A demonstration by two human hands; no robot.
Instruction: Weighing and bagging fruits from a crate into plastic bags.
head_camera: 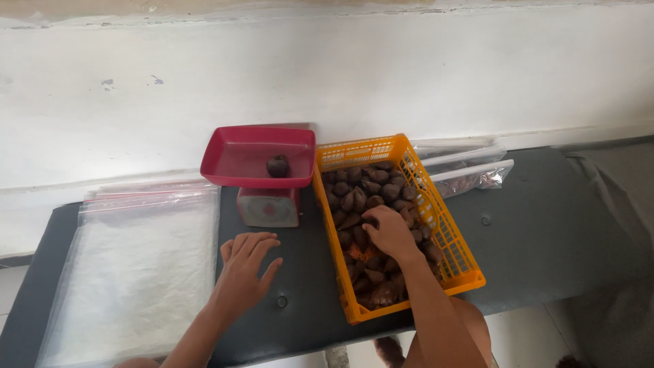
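Stacked clear zip-top plastic bags (129, 272) are seen lying unfilled at the left of the dark tabletop (545, 225). The left hand (244, 272) is rested flat beside them, its grip spread and holding nothing. One brown scaly fruit (277, 165) has been placed in the red scale pan (235, 160). The right hand (390, 232) is lowered into the orange plastic basket (446, 235), grip curled over the heaped brown scaly fruits (371, 187); many remain unweighed.

My right hand (390, 232) reaches into the orange crate (455, 235), fingers curled down over the brown fruits (361, 191) heaped inside, dark and scaly, pointed at one end. The crate lies lengthwise on the dark bench, just right of the scale. One fruit (277, 165) sits alone in the red pan (235, 160).
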